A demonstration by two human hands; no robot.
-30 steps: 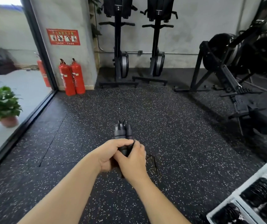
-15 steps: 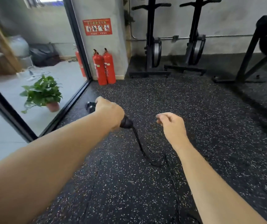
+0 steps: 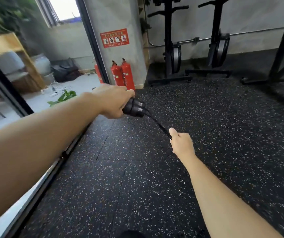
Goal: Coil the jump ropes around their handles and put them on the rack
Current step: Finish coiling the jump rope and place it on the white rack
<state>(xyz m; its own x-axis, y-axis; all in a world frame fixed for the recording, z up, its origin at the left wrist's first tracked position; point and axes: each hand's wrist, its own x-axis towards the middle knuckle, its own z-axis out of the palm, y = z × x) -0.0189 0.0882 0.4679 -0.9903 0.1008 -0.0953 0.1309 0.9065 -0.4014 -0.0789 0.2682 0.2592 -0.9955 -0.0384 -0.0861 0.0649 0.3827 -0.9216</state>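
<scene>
The floor (image 3: 180, 152) is black rubber flecked all over with small white and pale specks. The two jump rope handles (image 3: 134, 108) are black with a slight sheen, and the rope (image 3: 158, 124) running from them is black too. Against the grey concrete pillar (image 3: 113, 18) stand bright red fire extinguishers (image 3: 123, 74) with black tops, under a red sign (image 3: 114, 38) carrying white pictures. The exercise machines (image 3: 172, 48) are black. A plant (image 3: 64, 97) shows green leaves, and a shelf (image 3: 5, 43) is pale wood.
</scene>
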